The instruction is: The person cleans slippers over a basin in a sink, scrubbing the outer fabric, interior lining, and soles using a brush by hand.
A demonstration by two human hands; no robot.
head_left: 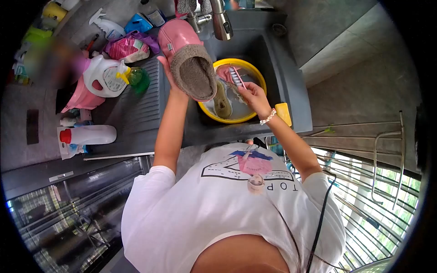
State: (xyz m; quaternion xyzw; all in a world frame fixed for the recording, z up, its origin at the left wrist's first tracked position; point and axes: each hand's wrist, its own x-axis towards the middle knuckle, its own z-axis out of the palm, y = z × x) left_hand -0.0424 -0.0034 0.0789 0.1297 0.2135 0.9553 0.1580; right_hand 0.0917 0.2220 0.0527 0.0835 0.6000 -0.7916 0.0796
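Note:
My left hand (174,82) holds up a pink slipper (180,38) with a grey fleece lining, its opening facing me. A small scrub brush (236,77) with pale bristles and a pink handle is gripped in my right hand (256,98), over a yellow basin (262,79) in the sink. Another slipper (222,102), its brownish lining showing, lies partly in the cloudy water. Something pink beside it is partly hidden by the brush. A yellow block (283,113), soap or sponge, sits on the sink's front right edge.
The faucet (222,25) hangs above the dark sink (291,91). Crowding the left counter are a white jug (107,75), a green pump bottle (139,79), a spray bottle (107,25), a pink bag (127,48) and a red-capped bottle (93,135). A metal rack (355,132) stands right.

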